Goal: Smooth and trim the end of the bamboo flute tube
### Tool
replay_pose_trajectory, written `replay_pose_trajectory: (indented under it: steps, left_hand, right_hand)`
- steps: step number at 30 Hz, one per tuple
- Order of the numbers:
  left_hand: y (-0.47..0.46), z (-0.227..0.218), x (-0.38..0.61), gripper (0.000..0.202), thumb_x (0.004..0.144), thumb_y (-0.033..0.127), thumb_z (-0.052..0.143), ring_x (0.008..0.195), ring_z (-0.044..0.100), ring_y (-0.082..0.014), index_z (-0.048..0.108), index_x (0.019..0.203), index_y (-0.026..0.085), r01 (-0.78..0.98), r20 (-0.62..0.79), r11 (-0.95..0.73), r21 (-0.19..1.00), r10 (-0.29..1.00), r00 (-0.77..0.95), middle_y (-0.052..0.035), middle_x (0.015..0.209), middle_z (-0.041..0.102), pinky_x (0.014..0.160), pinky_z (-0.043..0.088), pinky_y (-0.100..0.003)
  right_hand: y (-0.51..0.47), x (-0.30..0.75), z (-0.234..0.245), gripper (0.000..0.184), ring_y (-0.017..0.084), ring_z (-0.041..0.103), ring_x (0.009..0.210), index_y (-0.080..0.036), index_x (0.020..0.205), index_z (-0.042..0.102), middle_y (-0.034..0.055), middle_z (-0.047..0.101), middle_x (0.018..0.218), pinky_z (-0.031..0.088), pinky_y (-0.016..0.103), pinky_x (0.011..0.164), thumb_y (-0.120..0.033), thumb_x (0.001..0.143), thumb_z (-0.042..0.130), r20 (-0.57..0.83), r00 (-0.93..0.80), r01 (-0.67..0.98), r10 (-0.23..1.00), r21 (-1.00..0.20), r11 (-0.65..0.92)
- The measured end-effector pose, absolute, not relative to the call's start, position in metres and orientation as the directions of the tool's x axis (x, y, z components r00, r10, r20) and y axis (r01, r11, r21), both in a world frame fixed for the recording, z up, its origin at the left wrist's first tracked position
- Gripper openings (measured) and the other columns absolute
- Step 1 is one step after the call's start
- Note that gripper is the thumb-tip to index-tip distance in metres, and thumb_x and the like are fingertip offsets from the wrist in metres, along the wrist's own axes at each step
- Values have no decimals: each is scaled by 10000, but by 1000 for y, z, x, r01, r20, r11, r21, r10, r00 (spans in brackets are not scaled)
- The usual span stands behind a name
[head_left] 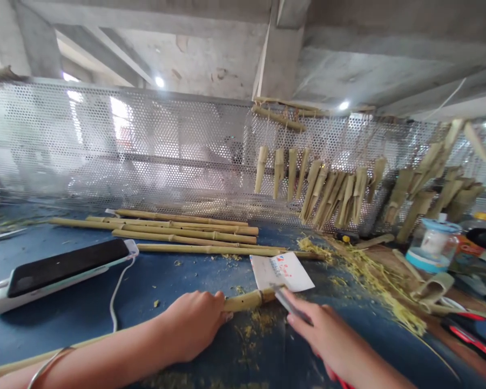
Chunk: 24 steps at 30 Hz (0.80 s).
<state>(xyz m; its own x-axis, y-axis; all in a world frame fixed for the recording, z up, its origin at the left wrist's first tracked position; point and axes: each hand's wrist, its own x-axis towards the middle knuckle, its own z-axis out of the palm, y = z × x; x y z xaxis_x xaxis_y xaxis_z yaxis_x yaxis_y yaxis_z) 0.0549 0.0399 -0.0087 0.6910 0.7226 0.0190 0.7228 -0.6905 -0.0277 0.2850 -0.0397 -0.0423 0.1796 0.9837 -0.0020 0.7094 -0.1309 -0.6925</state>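
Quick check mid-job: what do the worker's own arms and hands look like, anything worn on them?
No gloves on the left hand or the right hand. Both forearms are uncovered, with no sleeves in view. A thin silvery bangle circles the left wrist.

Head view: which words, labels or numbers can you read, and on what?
White card: red and blue print, too blurred to read.
Jar: any label too small to read.
Orange pack: print too blurred.
Bamboo stick in left hand, knife in right hand: no text visible.
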Motion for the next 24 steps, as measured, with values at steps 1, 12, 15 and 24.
replay_pose_trajectory:
  steps: [1, 12, 15, 24]
  left_hand:
    - [40, -9, 55, 368, 854, 413, 248, 621, 632, -230, 538, 858, 187, 723, 19, -691, -27, 723, 691, -74, 666, 636, 518, 451, -296]
    - [45, -24, 57, 367, 854, 415, 238, 630, 633, -249, 508, 925, 177, 715, 16, -697, -60, 716, 698, -84, 683, 636, 555, 479, -356]
    - [43, -23, 58, 350, 854, 406, 254, 639, 633, -250, 508, 926, 175, 724, 21, -688, -58, 724, 689, -81, 689, 639, 563, 476, -356]
    - [39, -19, 59, 323, 857, 361, 269, 634, 633, -229, 507, 928, 155, 714, 18, -695, -84, 715, 699, -88, 688, 635, 571, 471, -337]
  right_hand:
    - [-39, 285, -43, 503, 110, 424, 231, -239, 1276, 441, -79, 359, 339, 284, 188, 247, -342, 784, 433, 0, 172, 705, 985, -698, -123]
    - [-44, 280, -34, 525, 116, 436, 245, -216, 1303, 394, -74, 396, 366, 302, 202, 269, -329, 790, 410, -62, 209, 696, 976, -691, -193]
    - [-45, 280, -35, 524, 115, 422, 241, -215, 1290, 416, -74, 384, 357, 276, 200, 256, -361, 787, 412, -27, 180, 699, 983, -700, -148]
    - [-46, 283, -44, 493, 112, 419, 276, -217, 1249, 471, -75, 362, 345, 301, 208, 311, -353, 778, 426, 97, 188, 754, 977, -652, -80]
